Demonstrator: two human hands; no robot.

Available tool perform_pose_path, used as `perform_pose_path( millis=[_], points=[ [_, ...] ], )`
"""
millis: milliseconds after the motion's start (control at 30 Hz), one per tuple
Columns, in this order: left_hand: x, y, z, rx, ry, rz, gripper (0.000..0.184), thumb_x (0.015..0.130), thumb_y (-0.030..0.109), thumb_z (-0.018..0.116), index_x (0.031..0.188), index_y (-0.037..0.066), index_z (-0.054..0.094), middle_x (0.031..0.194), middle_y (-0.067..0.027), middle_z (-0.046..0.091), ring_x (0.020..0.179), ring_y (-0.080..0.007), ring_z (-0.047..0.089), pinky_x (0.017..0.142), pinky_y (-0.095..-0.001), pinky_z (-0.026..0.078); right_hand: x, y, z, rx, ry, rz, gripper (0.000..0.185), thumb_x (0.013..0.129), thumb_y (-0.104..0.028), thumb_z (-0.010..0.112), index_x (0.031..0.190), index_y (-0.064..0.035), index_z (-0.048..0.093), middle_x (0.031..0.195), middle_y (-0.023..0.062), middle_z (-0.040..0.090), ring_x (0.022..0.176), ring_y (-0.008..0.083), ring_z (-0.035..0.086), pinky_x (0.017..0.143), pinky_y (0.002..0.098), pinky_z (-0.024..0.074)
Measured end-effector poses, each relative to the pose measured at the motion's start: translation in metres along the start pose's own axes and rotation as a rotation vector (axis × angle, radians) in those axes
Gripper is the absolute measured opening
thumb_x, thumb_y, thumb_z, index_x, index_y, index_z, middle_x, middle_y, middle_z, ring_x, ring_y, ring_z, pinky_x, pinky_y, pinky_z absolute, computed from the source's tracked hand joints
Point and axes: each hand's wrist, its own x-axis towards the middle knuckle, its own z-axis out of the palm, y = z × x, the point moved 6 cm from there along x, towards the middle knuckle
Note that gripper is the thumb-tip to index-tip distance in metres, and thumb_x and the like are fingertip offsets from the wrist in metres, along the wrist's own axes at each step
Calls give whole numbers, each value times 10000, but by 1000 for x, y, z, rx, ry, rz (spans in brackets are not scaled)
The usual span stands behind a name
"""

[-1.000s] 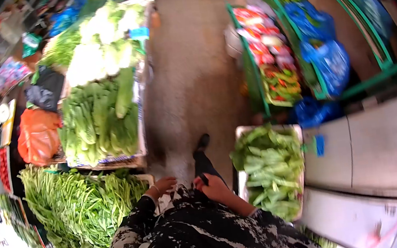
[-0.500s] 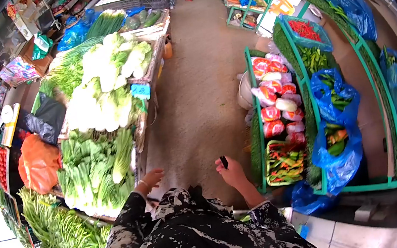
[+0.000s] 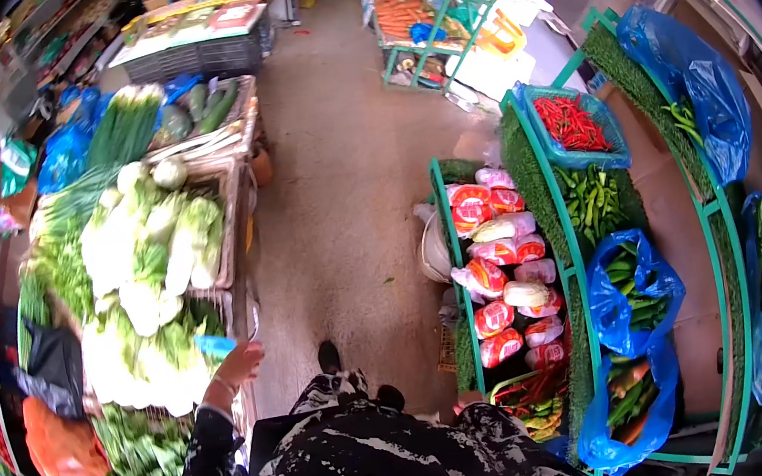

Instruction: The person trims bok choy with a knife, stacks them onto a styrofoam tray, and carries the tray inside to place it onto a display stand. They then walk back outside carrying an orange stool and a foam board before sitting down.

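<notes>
At the edge of the left stall is my left hand (image 3: 240, 364), its fingers loosely apart with nothing seen in them. It is beside a blue tag (image 3: 215, 345) and pale green cabbages (image 3: 149, 305). My right hand (image 3: 468, 402) shows only in small part above the patterned clothing, by the right rack; its fingers and anything in them are hidden. Near it lie mixed peppers (image 3: 540, 410) and red-and-white wrapped packs (image 3: 497, 318). Leafy greens (image 3: 146, 466) are below my left hand.
A floor aisle (image 3: 334, 177) runs between the stalls. On the right, a green rack (image 3: 586, 307) holds red chillies (image 3: 570, 123), green peppers (image 3: 591, 201) and blue bags (image 3: 663, 273). Carrots (image 3: 404, 13) are farther ahead. An orange bag (image 3: 64, 451) sits at left.
The view has moved forward along the aisle. My left hand is now farther left, near the blue tag. My right hand, seen earlier with a small black object, has dropped mostly out of sight.
</notes>
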Motion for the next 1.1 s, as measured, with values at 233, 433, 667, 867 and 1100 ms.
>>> perform_pose_path(
  millis=[233,433,667,867,1100],
  points=[
    [173,204,94,445,-297,478,395,731,238,594,1055,36,494,985,-100,552,910,-176,520,794,-292,415,-61,10,-47,400,145,7,161,643,-171,532,572,-56,446,523,88,474,506,235,492,450,369,345],
    [282,283,155,357,-397,382,371,729,222,586,1041,39,503,929,-92,566,866,-165,529,738,-271,435,46,-81,-151,625,58,-270,93,595,-108,541,575,-78,456,546,79,483,602,247,537,509,346,394],
    [355,244,2,1412,-389,913,285,641,81,622,915,84,541,893,-103,536,844,-265,522,726,-353,424,283,-81,-292,608,-11,30,170,693,-162,527,651,2,546,506,103,530,455,191,542,387,319,401],
    [369,208,-101,-206,266,-498,188,796,320,359,761,155,442,718,-23,447,571,-189,401,559,-410,371,385,-133,-473,1434,50,278,190,748,-88,451,920,-26,501,678,86,568,534,172,555,431,305,412],
    [466,270,-114,190,102,-576,239,774,228,512,999,150,491,829,-52,516,675,-223,510,586,-410,451,477,-114,-478,1645,31,415,139,756,-102,470,866,-28,513,604,96,521,485,203,518,393,306,368]
  ],
)
